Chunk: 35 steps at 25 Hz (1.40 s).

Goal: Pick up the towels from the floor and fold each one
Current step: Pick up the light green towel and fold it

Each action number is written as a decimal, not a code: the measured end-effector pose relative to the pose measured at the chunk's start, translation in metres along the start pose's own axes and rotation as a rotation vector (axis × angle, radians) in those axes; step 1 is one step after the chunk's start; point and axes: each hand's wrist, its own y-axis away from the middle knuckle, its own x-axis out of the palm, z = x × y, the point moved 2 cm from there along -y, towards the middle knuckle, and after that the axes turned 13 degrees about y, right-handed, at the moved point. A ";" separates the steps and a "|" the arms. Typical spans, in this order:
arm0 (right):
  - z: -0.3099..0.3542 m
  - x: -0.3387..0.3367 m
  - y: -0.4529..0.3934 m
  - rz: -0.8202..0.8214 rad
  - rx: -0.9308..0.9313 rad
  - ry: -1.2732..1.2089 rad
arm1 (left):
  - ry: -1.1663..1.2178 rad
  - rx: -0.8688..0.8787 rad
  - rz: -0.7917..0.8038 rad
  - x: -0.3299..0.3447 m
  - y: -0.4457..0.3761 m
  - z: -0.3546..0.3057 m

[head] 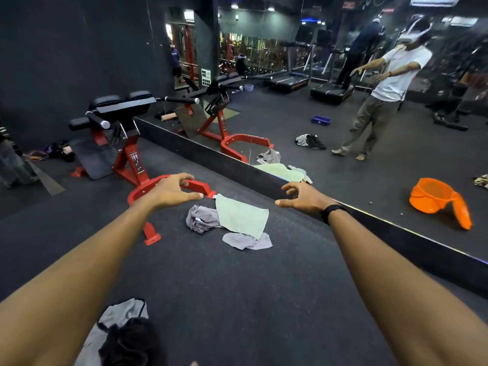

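1. Towels are lying in a loose heap on the dark floor (237, 299) ahead of the person: a pale green towel (241, 216) is spreading flat over two crumpled grey ones, one grey towel (200, 219) bunching at its left edge and another grey towel (247, 241) poking out beneath its near corner.
2. The left hand (173, 191) is reaching forward above the floor, fingers loosely curled and holding nothing, hovering in front of the red bench base (169, 186).
3. The right hand (303, 198) is reaching out likewise, fingers bent and spread, gripping nothing; a black wristband (333, 211) is sitting on its wrist.
4. Neither hand is touching the towels; the heap is lying between and below them.
5. A grey and black cloth bundle (124, 328) is lying on the floor close to the person, under the left forearm.
6. A wall mirror (369, 159) is running along the right side, reflecting the person with arms outstretched, an orange basket (435, 199) tipped on its side, a blue box (320, 120) and treadmills (311, 80).
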 end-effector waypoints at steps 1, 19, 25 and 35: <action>-0.006 0.000 -0.019 0.003 0.008 0.002 | -0.002 0.001 0.008 0.005 -0.020 0.004; -0.085 -0.011 -0.391 0.076 0.165 -0.001 | 0.028 -0.130 0.152 0.035 -0.428 0.057; -0.147 0.041 -0.522 0.164 0.188 0.020 | -0.003 -0.212 0.201 0.093 -0.534 0.103; -0.280 0.236 -0.717 0.520 0.324 0.048 | -0.075 -0.525 0.416 0.237 -0.701 0.277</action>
